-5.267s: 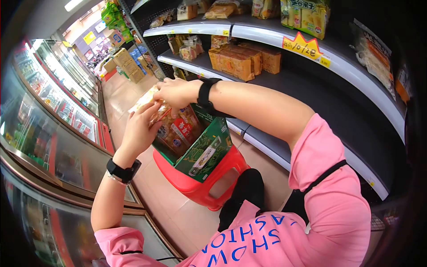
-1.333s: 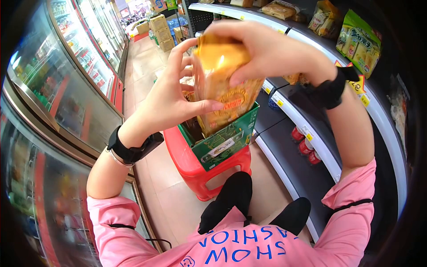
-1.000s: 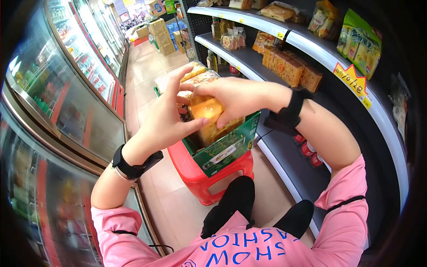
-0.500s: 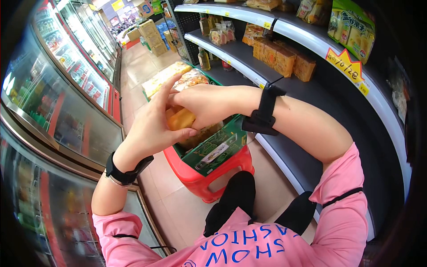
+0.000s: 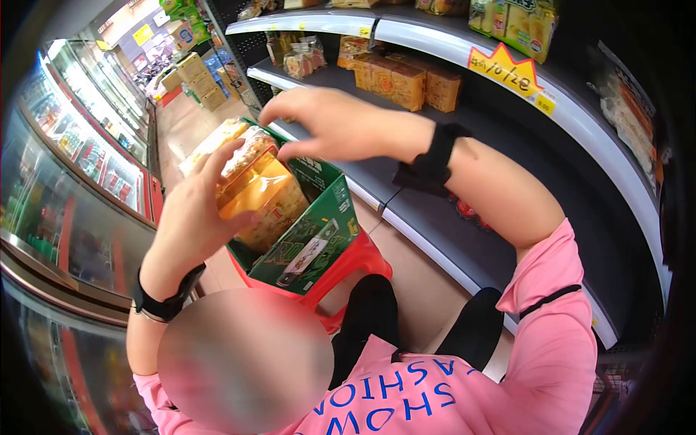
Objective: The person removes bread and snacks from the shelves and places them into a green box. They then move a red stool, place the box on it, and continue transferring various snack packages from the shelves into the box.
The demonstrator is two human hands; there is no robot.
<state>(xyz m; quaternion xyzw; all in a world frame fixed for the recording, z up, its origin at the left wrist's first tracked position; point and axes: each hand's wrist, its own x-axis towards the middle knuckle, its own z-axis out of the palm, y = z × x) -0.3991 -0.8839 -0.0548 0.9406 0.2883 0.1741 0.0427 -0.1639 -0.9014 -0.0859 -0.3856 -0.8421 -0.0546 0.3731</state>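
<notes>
A green carton (image 5: 312, 246) holds packaged bread and sits on a red plastic stool (image 5: 355, 270) in front of me. Inside it, nearest to me, lies a yellow-orange bread pack (image 5: 272, 185) in shiny clear wrap, with other wrapped packs behind it. My left hand (image 5: 187, 206) is at the pack's left side, fingers spread and thumb overlapping its near edge. Above the carton's right side hovers my right hand (image 5: 341, 127), slightly blurred, thumb and fingers apart with nothing between them.
Dark shelves (image 5: 413, 159) curve along the right, with wrapped bread packs (image 5: 388, 81) and a handwritten price sign (image 5: 504, 70). Glass-door fridges (image 5: 94, 138) line the left side. Farther down the aisle stand stacked cardboard boxes (image 5: 196, 80).
My hands were together over the bread pack and have parted, the right upward and the left to the left. The pack now shows in the carton. The view has shifted right.
</notes>
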